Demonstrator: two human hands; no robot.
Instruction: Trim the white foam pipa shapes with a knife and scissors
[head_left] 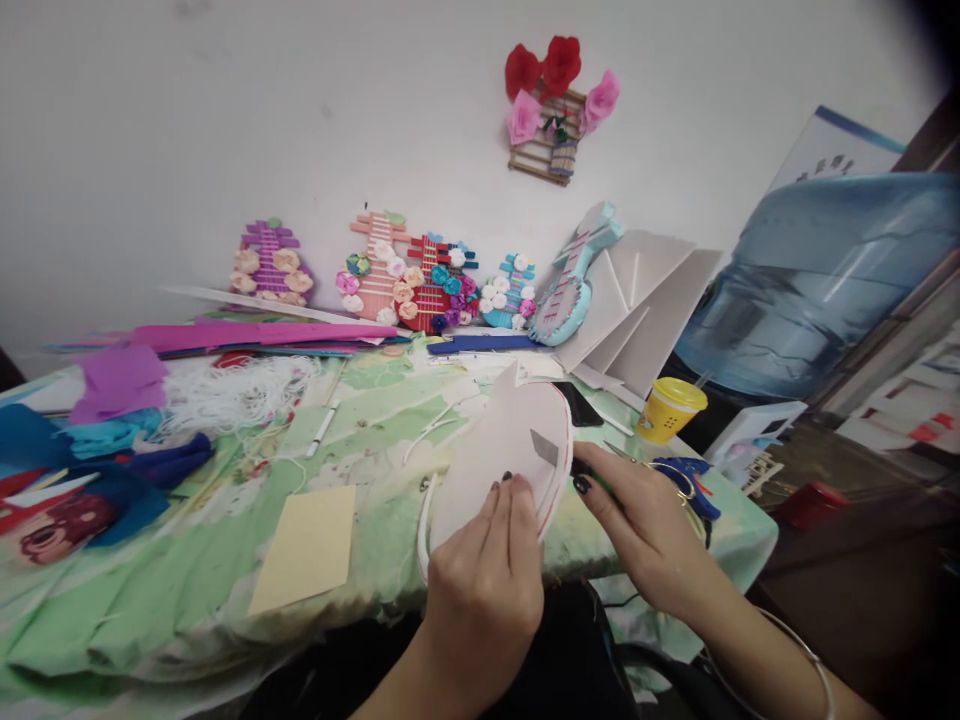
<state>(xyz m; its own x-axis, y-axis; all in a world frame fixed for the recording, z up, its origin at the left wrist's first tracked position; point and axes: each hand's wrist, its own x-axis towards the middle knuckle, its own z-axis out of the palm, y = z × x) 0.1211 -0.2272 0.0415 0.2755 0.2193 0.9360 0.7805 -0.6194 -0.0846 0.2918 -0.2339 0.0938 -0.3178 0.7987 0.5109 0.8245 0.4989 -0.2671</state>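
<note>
A white board [491, 450] is kinda held at the near edge of the table [375, 430] by the left hand [491, 580], fingers bunched nearly straight, a knife [546, 449] is gripped in the curled right hand [652, 525], and the sign's [836, 150] lettering can't really be read.

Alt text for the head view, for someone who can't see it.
A person's left hand holds a white board partly outlined in red; the right hand holds a knife at its edge. Behind, colourful toy lutes stand along the wall.
</note>
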